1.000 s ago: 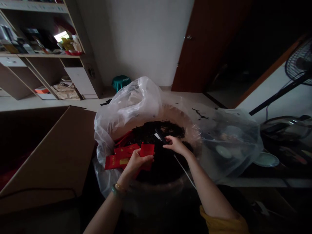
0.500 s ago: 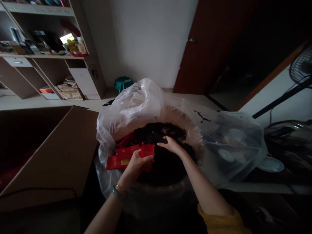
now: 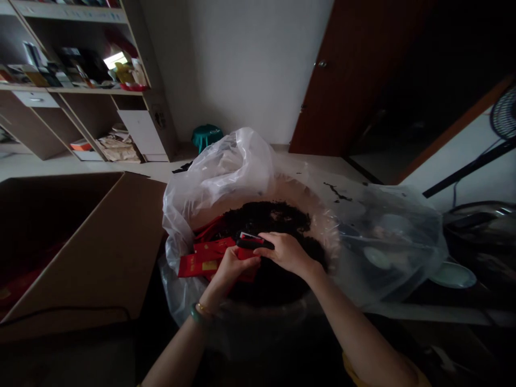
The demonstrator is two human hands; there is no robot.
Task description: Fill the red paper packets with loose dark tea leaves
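Head camera shows two bare hands over one round tub (image 3: 318, 201), lined or draped with clear plastic (image 3: 246, 158) and partly filled with dark loose pieces (image 3: 268, 287); the left hand (image 3: 229, 267) grips one red packet (image 3: 245, 255) between thumb and fingers; the right hand (image 3: 290, 252) is closed round one black device (image 3: 244, 244), whose far end lies over the top of that packet, between the two hands; at least two more red packets (image 3: 197, 265) lie beside the left hand at the tub's left side, the nearer with a gold patch, and further red pieces behind them are too dim to count; two bracelets (image 3: 198, 315), one gold and one green, circle the left wrist; one cardboard box (image 3: 113, 244) stands to the left; half a second ago the device was just beside the packet, above the dark pieces, and now it has come across onto it, with a red and white part showing on top; the left hand has hardly moved, its grip unchanged.
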